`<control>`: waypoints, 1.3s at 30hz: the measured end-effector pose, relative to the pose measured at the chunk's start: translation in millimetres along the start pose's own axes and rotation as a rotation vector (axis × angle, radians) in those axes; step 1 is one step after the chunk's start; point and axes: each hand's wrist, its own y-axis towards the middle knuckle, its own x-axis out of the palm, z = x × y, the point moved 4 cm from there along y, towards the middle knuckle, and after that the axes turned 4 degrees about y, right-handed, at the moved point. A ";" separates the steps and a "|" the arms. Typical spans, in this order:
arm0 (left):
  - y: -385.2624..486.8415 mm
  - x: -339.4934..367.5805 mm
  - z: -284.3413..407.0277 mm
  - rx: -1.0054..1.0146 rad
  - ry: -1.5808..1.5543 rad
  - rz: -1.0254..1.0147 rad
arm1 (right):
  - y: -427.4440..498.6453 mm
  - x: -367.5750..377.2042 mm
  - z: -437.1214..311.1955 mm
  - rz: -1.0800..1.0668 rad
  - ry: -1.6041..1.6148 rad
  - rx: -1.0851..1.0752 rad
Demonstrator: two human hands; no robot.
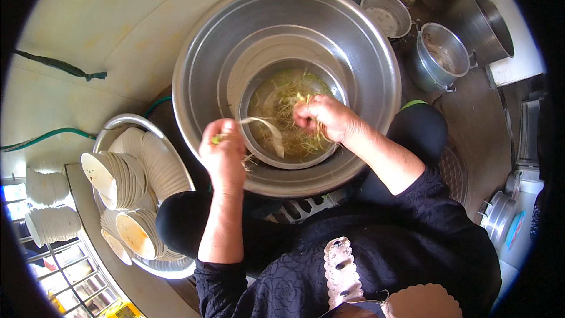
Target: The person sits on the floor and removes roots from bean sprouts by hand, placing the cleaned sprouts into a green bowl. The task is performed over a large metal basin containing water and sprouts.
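Observation:
Before me is a large metal basin (207,70), and inside it a smaller metal bowl (291,163) holds cloudy water with thin pale-green vegetable strands (282,101), probably sprouts. My right hand (324,117) is curled over the bowl's right half, gripping a bunch of these strands, some dangling below the fingers. At the bowl's left rim, my left hand (224,150) is closed, with a bit of green showing between its fingers. A pale curved strip (271,132) runs from beside the left thumb into the bowl; its nature is unclear. Motion blurs both hands.
Stacked used plates (132,181) fill an oval metal tub (183,165) to my left. More plate stacks (46,187) stand beside a barred window. Metal pots (443,48) sit at right on the floor. A green hose (57,132) runs along the left wall.

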 end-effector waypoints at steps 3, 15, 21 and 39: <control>15.8 -9.9 2.9 -0.126 -0.489 -0.044 | 2.2 -9.1 -1.8 0.013 0.261 0.028; 11.5 -1.2 3.0 -0.253 -0.436 -0.291 | -13.4 19.6 -13.0 -0.263 -0.163 -0.097; -10.0 19.0 14.9 0.251 0.333 -0.338 | -20.1 34.1 -14.5 -0.306 -0.663 -0.235; 0.6 6.6 -3.3 -0.229 -0.055 -0.387 | -30.0 11.4 -30.3 -0.231 -0.526 -0.021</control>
